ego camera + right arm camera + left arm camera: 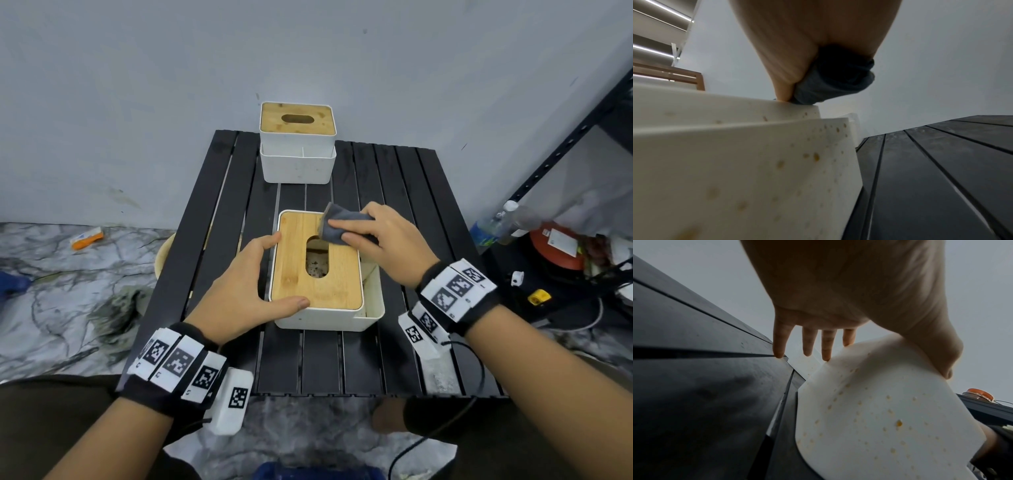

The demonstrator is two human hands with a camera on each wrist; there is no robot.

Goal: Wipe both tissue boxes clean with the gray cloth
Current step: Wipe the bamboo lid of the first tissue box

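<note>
A white tissue box with a slotted bamboo lid (298,274) lies near me on the black slatted table (342,359); its white sides are speckled with yellow-brown spots (879,418) (735,162). My right hand (383,243) grips the folded gray cloth (337,221) and presses it onto the lid's far right corner; the cloth (834,84) is bunched under the palm. My left hand (239,291) braces the box's left side with straight, spread fingers (827,347) and the thumb on the near left corner. A second, taller tissue box (297,150) stands at the table's far edge.
A black metal shelf (565,137) rises on the right, with a plastic bottle (496,222), a red object (555,246) and cables at its foot. A gray wall stands close behind the table. An orange packet (87,237) lies on the marble floor to the left.
</note>
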